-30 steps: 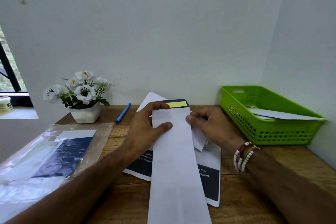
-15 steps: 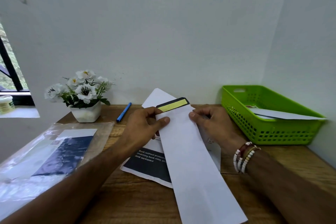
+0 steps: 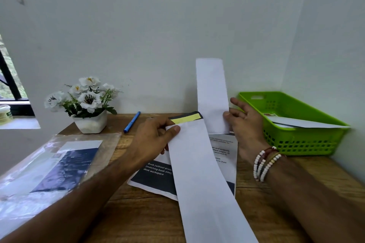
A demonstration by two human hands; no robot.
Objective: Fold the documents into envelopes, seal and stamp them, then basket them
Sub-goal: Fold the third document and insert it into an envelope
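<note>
A long white envelope [image 3: 201, 179] lies slanted over the desk, its open flap with a yellow strip [image 3: 187, 118] at the far end. My left hand [image 3: 154, 140] pinches the envelope near that flap. My right hand [image 3: 243, 124] holds a folded white document [image 3: 212, 94] upright by its lower right edge, just right of the flap. More printed documents [image 3: 156, 179] lie flat under the envelope. The green basket [image 3: 296, 144] at the right holds at least one envelope [image 3: 308, 124].
A white pot of flowers [image 3: 87, 104] stands at the back left, with a blue pen [image 3: 132, 121] beside it. A clear plastic sleeve with papers [image 3: 51, 165] covers the desk's left side. Walls close in behind and on the right.
My right hand has lifted a folded document upright beside the flap. The envelope's near end has swung toward the right under my left hand.
</note>
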